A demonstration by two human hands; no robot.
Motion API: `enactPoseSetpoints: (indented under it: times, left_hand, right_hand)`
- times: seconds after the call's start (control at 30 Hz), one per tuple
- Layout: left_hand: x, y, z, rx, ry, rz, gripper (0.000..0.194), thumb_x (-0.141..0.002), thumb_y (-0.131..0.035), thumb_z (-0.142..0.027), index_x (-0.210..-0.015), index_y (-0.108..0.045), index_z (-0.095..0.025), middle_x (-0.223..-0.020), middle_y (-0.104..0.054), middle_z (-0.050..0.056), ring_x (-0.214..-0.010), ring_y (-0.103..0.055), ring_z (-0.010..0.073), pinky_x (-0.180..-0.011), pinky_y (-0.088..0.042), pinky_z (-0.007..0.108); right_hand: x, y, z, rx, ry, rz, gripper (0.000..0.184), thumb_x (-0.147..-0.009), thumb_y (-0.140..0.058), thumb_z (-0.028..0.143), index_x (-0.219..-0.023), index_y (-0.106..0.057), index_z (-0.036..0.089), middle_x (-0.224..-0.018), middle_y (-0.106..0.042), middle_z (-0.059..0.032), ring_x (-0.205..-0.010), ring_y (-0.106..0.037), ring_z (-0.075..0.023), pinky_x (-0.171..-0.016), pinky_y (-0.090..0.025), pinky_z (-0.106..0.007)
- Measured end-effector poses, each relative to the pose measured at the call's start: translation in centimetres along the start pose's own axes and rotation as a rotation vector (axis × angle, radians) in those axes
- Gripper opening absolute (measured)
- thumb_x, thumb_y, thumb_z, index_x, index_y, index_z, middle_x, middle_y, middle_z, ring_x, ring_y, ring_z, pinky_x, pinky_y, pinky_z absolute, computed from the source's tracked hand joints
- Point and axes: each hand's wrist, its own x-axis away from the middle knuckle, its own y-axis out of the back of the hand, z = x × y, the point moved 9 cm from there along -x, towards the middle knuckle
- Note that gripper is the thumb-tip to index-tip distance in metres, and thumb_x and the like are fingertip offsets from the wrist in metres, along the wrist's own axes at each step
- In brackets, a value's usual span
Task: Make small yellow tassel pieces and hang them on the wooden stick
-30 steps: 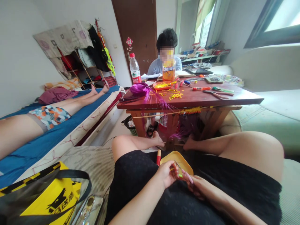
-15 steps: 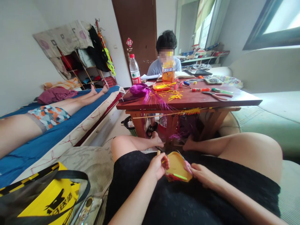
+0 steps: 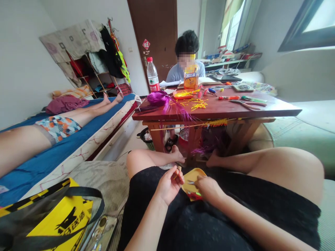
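A small yellow tray (image 3: 197, 173) rests on my lap, on my black skirt (image 3: 209, 223). My left hand (image 3: 169, 184) is closed at the tray's left edge, pinching a thin orange stick. My right hand (image 3: 208, 188) is curled over the tray's right side, and a thin metal tool pokes out from its fingers toward the left hand. Red and green strips (image 3: 194, 194) lie on the tray between the hands.
A low wooden table (image 3: 217, 109) stands ahead with purple fibres (image 3: 159, 99), yellow scraps, tools, a water bottle (image 3: 152, 76) and an orange drink bottle (image 3: 191, 77). Another person sits behind it. Someone's legs (image 3: 39, 134) lie on the blue bed, left. A yellow bag (image 3: 56, 219) and a phone (image 3: 101, 232) lie beside me.
Both hands have moved forward over the yellow tray, the right hand now covering its right side. The camera has shifted slightly right.
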Motion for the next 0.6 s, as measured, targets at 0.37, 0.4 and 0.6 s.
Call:
enactPoseSetpoints:
  times: [0.37,0.4,0.6]
  left_hand:
    - [0.8,-1.7,0.4,0.053,0.009,0.134,0.025,-0.074,-0.063,-0.024,-0.055,-0.05,-0.013,-0.05,-0.045,-0.002,-0.049,-0.041,0.008,-0.053,-0.035,0.019]
    - [1.0,-2.0,0.4,0.06,0.014,0.145,0.025,-0.073,-0.064,-0.025,-0.056,-0.051,-0.013,-0.05,-0.044,-0.002,-0.049,-0.04,0.0079,-0.053,-0.034,0.019]
    - [2.3,-3.2,0.9,0.113,0.059,0.179,0.025,-0.073,-0.063,-0.025,-0.055,-0.05,-0.013,-0.05,-0.042,-0.002,-0.05,-0.037,0.0079,-0.054,-0.032,0.02]
  right_hand:
    - [-1.0,-2.9,3.6,-0.071,0.116,0.026,0.026,-0.086,-0.053,0.029,-0.106,-0.054,0.013,-0.106,-0.058,-0.0075,-0.089,-0.058,-0.0185,-0.076,-0.049,-0.038]
    - [-0.9,-2.7,3.2,-0.096,0.098,0.017,0.025,-0.086,-0.053,0.029,-0.105,-0.055,0.013,-0.105,-0.058,-0.0067,-0.088,-0.059,-0.0177,-0.075,-0.049,-0.037]
    - [2.4,1.3,-0.7,-0.365,0.005,-0.114,0.02,-0.086,-0.042,0.015,-0.097,-0.058,0.011,-0.086,-0.064,-0.0118,-0.08,-0.061,-0.0226,-0.07,-0.044,-0.035]
